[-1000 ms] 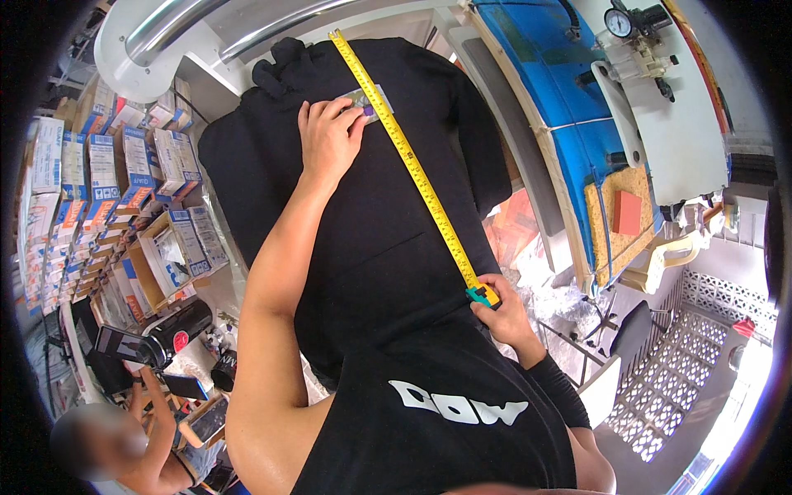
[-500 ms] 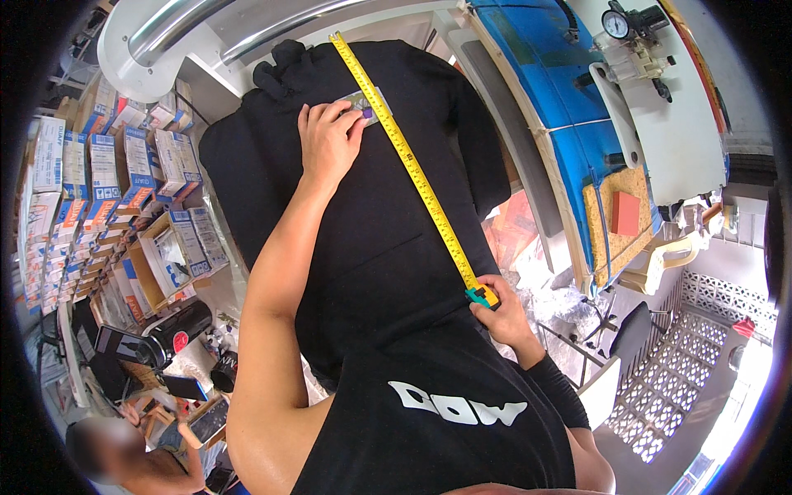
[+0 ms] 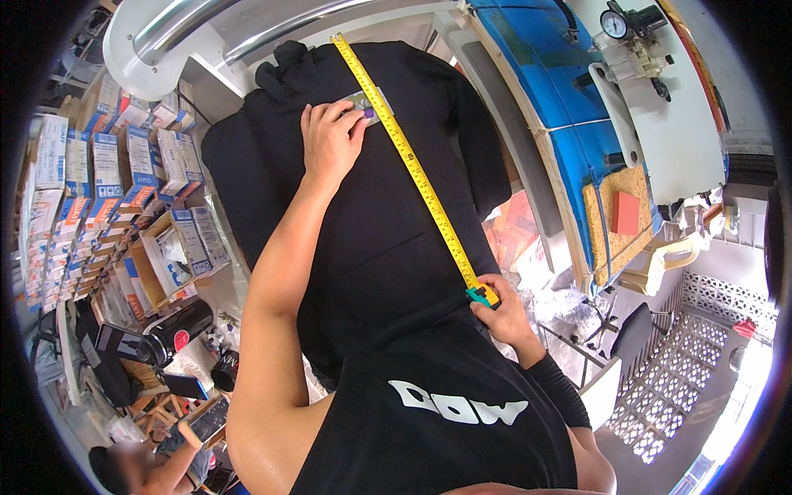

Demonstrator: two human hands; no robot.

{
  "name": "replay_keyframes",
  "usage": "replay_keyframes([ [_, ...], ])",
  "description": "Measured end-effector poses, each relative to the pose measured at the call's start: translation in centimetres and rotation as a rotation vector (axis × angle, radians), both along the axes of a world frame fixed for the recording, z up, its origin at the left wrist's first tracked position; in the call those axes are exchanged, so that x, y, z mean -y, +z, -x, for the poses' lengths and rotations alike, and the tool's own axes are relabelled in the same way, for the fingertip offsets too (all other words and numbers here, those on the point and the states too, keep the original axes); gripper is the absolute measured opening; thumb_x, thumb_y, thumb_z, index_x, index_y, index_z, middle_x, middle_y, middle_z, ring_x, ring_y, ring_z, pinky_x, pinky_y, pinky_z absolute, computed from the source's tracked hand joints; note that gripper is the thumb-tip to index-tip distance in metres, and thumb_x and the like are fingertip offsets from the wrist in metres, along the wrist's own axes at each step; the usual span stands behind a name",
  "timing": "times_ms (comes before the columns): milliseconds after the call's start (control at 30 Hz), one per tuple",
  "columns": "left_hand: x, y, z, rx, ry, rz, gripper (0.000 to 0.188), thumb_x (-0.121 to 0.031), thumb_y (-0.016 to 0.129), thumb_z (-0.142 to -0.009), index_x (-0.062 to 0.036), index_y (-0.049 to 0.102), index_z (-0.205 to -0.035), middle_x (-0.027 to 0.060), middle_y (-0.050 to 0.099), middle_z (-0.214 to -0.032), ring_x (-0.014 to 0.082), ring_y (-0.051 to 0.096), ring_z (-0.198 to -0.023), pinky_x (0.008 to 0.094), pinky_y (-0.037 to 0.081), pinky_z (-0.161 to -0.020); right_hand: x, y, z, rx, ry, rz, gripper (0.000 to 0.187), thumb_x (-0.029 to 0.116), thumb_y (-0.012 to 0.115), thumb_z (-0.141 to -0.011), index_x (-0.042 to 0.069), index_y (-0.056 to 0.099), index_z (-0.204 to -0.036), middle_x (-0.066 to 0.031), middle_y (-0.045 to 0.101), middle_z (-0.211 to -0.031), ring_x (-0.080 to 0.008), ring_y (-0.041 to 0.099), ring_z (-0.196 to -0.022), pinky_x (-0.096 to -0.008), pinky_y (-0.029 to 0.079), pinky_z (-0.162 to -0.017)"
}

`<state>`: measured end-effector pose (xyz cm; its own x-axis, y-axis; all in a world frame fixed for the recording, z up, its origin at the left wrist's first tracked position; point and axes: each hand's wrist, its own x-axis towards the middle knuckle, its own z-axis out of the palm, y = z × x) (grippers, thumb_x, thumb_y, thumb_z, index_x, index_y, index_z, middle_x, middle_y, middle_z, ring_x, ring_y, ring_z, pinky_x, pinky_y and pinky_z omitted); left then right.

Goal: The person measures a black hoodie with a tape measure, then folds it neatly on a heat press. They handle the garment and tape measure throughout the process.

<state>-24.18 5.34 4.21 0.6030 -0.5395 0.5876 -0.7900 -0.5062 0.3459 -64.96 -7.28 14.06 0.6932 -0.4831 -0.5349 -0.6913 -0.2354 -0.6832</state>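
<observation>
A black hooded garment (image 3: 363, 214) lies spread out in front of me. Across it runs the yellow blade of a tape measure (image 3: 422, 181), from the garment's far edge down to its yellow and teal case. That case is gripped in my right hand (image 3: 505, 315) near the garment's lower right side. My left hand (image 3: 332, 148) rests on the upper part, its fingers and thumb bent over a small rectangular printed piece (image 3: 358, 102) in green, grey and purple. The blade passes over that piece's right side. Under my fingers, part of the piece is hidden.
Cardboard boxes (image 3: 107, 173) stack up at the left. Metal rollers (image 3: 177, 33) cross the far side. Right of the garment stands a blue-covered board (image 3: 569, 107) with a red block (image 3: 625, 213) and a pressure gauge (image 3: 615, 25). A co-worker (image 3: 165, 470) is at lower left.
My hands, the tape measure and the printed piece stay in place. At lower left, the co-worker's head and arms have shifted lower and slightly right.
</observation>
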Motion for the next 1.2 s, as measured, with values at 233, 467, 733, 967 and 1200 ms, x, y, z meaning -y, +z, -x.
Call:
replay_keyframes([
  [233, 0.0, -0.1, -0.1, 0.0, -0.002, -0.011, 0.016, -0.02, 0.082, -0.088, -0.0107, 0.081, -0.101, 0.0048, 0.074, -0.117, 0.0296, 0.064, -0.113, 0.0619, 0.041, -0.114, 0.0, -0.3, 0.2, 0.037, -0.003, 0.0, 0.048, 0.017, 0.079, -0.085, 0.003, 0.062, -0.128, -0.0152, 0.072, -0.107, -0.0247, 0.071, -0.102, -0.0368, 0.054, -0.094],
  [467, 0.1, 0.0, -0.1, -0.04, 0.006, -0.01, 0.017, -0.02, 0.082, -0.087, -0.0127, 0.079, -0.103, 0.0032, 0.072, -0.118, 0.0304, 0.063, -0.113, 0.0615, 0.04, -0.113, 0.0, -0.3, 0.3, 0.045, -0.02, -0.037, 0.048, 0.016, 0.079, -0.086, 0.003, 0.062, -0.129, -0.0151, 0.072, -0.109, -0.0236, 0.071, -0.104, -0.036, 0.054, -0.095],
  [733, 0.4, 0.3, 0.0, -0.061, 0.037, -0.061, 0.022, -0.019, 0.083, -0.087, -0.013, 0.077, -0.107, 0.0032, 0.07, -0.118, 0.0309, 0.063, -0.114, 0.0497, 0.043, -0.107, 0.1, 0.1, 2.3, 0.156, -0.096, -0.112, 0.062, 0.01, 0.079, -0.085, 0.005, 0.054, -0.141, -0.0133, 0.071, -0.114, -0.0222, 0.069, -0.107, -0.0356, 0.052, -0.097],
  [967, 0.9, 1.8, 0.0, -0.17, 0.083, -0.194, 0.022, -0.023, 0.079, -0.09, -0.0161, 0.075, -0.111, 0.0038, 0.067, -0.124, 0.0344, 0.058, -0.122, 0.0621, 0.036, -0.116, -0.8, 2.0, 6.8, 0.349, -0.112, -0.022, 0.094, 0.0, 0.07, -0.082, 0.007, 0.024, -0.163, -0.0173, 0.07, -0.11, -0.0207, 0.067, -0.099, -0.034, 0.051, -0.093],
  [1200, 2.7, 3.0, -1.1, -0.231, 0.152, -0.429, 0.021, -0.018, 0.074, -0.086, -0.0163, 0.076, -0.107, 0.0081, 0.064, -0.128, 0.0358, 0.052, -0.13, 0.067, 0.034, -0.115, -2.0, 2.5, 7.3, 0.247, -0.071, 0.407, 0.087, 0.015, 0.081, -0.078, 0.003, 0.04, -0.154, -0.028, 0.069, -0.111, -0.0464, 0.07, -0.103, -0.0498, 0.056, -0.094],
])
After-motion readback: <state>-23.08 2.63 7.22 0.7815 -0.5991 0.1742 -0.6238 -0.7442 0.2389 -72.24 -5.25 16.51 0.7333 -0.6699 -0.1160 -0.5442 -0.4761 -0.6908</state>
